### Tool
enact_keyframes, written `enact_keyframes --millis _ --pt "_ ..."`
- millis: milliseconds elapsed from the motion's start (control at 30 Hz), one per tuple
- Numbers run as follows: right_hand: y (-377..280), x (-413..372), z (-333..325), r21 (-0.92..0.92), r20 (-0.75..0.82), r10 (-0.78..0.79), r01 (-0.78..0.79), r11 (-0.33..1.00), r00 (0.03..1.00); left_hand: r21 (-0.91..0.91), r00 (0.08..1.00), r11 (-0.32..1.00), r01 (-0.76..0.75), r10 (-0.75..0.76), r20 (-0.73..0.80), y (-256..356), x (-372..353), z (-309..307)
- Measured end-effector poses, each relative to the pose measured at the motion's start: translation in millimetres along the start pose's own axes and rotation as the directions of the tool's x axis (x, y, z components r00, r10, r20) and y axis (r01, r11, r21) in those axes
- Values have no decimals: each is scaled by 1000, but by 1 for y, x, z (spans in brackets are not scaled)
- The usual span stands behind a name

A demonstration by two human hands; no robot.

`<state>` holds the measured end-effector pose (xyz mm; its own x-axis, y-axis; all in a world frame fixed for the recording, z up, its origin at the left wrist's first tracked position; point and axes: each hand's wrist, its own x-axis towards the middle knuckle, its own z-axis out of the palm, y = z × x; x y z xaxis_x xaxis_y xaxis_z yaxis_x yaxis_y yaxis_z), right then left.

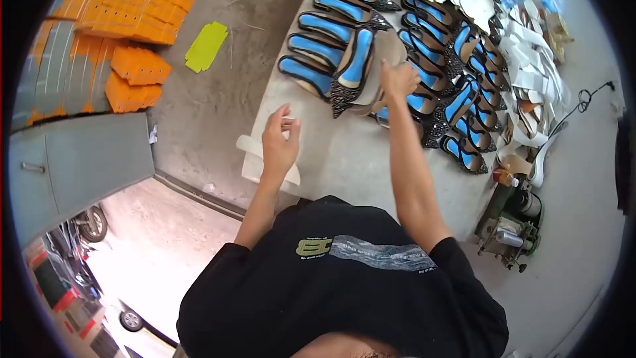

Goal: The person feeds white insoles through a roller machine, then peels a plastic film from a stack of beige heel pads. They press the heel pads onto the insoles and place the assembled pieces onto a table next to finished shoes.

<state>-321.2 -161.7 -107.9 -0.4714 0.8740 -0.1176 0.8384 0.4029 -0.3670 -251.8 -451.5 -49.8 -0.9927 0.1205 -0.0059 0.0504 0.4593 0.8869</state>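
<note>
My right hand (399, 80) reaches over the table, its fingers closed at the edge of a beige sole-shaped piece (389, 48). Beside that piece lies a shoe (358, 59) with a blue insole and a dark, glittery pointed toe. My left hand (281, 140) hovers near the table's left edge, fingers loosely bent and apart, with nothing visible in it. Under and beside it are white sole-shaped pieces (289, 174). A row of similar shoes (310, 73) lies just beyond, and more shoes (430, 78) are packed together right of my right hand.
White straps and cut pieces (527, 59) pile along the table's right side. A small green machine (513, 225) stands at the right, near a dark cable (583, 101). Orange stacked pieces (136, 6) fill the upper left. A yellow-green flat piece (207, 46) lies on the floor.
</note>
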Motion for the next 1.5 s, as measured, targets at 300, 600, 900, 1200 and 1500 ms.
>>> enact_keyframes --millis 300,600,900,1200,1500 --pt "-18 8 3 -106 4 116 -115 988 993 287 923 915 282 -177 -342 -163 -77 -60" --pt "-6 10 -16 334 41 60 -70 940 997 628 975 773 87 64 -214 -157 -82 -30" --pt "75 -117 -147 863 504 -421 -459 210 754 -569 888 717 402 -152 435 -67 -50 -40" --pt "114 -251 -186 651 -83 -275 262 713 958 -384 368 67 921 180 912 79 -89 7" --pt "199 -264 -221 935 304 -179 -257 243 936 -343 408 370 863 -111 906 138 -155 42"
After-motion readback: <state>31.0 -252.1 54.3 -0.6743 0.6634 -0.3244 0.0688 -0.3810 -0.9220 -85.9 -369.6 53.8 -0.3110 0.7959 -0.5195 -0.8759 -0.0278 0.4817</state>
